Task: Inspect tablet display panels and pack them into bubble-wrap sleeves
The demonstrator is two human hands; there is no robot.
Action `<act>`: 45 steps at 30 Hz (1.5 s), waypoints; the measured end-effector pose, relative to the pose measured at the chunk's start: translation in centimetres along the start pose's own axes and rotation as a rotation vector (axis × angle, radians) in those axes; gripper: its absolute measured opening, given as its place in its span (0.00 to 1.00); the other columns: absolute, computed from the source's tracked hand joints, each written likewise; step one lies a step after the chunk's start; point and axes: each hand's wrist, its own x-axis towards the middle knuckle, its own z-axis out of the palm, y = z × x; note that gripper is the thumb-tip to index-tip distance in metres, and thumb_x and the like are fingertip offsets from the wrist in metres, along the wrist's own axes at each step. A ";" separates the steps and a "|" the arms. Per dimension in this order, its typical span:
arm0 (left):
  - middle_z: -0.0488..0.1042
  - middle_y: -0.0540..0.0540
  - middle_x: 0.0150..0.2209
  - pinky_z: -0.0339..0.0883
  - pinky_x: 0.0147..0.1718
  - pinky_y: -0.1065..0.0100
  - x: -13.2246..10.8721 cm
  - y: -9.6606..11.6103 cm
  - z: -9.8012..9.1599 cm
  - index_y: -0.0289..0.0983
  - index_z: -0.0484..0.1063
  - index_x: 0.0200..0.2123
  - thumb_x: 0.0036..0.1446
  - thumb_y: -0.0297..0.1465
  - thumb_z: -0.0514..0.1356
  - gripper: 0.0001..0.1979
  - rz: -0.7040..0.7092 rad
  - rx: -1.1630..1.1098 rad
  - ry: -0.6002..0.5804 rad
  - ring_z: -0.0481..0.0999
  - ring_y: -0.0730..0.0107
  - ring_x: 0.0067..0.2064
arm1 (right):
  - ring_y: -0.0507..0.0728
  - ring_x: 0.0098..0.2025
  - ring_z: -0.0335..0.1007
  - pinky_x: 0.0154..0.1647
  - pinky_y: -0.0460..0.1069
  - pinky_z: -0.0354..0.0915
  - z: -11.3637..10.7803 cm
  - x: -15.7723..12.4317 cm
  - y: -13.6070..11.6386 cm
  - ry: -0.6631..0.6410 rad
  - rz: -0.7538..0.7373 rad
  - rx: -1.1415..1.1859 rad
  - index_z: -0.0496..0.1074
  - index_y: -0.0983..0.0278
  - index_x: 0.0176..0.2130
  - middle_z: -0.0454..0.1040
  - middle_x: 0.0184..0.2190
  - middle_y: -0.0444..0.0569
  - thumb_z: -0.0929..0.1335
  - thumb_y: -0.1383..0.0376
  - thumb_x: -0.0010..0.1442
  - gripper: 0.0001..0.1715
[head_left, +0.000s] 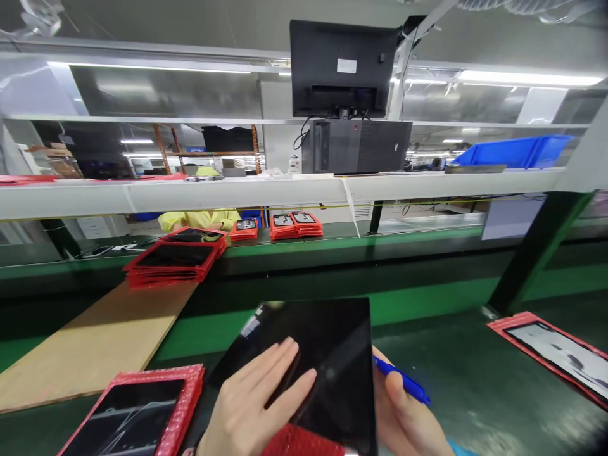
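Note:
A black glossy tablet panel lies tilted in front of me, its lower end over a red bubble-wrap sleeve. My left hand rests flat on the panel's glass, fingers stretched out and apart. My right hand is curled at the panel's right edge, fingers closed round a blue pen and touching that edge.
Red sleeve with a dark panel at lower left; another at right. A wooden board carries a stack of red-sleeved panels. More stacks beyond the green conveyor. A person in yellow sits opposite. Monitor and blue bin above.

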 end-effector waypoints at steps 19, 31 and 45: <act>0.80 0.52 0.27 0.73 0.34 0.75 1.9 3.5 -0.2 0.40 0.75 0.33 0.59 0.29 0.59 0.04 -0.432 -0.179 0.338 0.80 0.73 0.30 | 0.62 0.48 0.76 0.51 0.55 0.68 0.3 -1.4 1.0 0.079 -0.049 -0.081 0.72 0.49 0.49 0.80 0.43 0.44 0.79 0.58 0.44 0.32; 0.70 0.56 0.26 0.68 0.26 0.81 2.5 1.5 0.1 0.39 0.72 0.30 0.41 0.40 0.71 0.16 -1.568 -1.142 0.715 0.70 0.79 0.26 | 0.64 0.43 0.78 0.45 0.56 0.71 0.7 -2.5 0.3 0.212 -0.006 -0.148 0.73 0.50 0.48 0.81 0.39 0.46 0.79 0.55 0.39 0.35; 0.73 0.55 0.36 0.69 0.42 0.76 2.4 0.6 -1.0 0.41 0.75 0.34 0.54 0.33 0.63 0.04 -1.568 -1.114 1.262 0.71 0.75 0.42 | 0.65 0.57 0.69 0.60 0.60 0.59 4.8 -1.7 2.4 -0.049 0.106 -0.116 0.63 0.50 0.59 0.78 0.48 0.46 0.78 0.64 0.45 0.44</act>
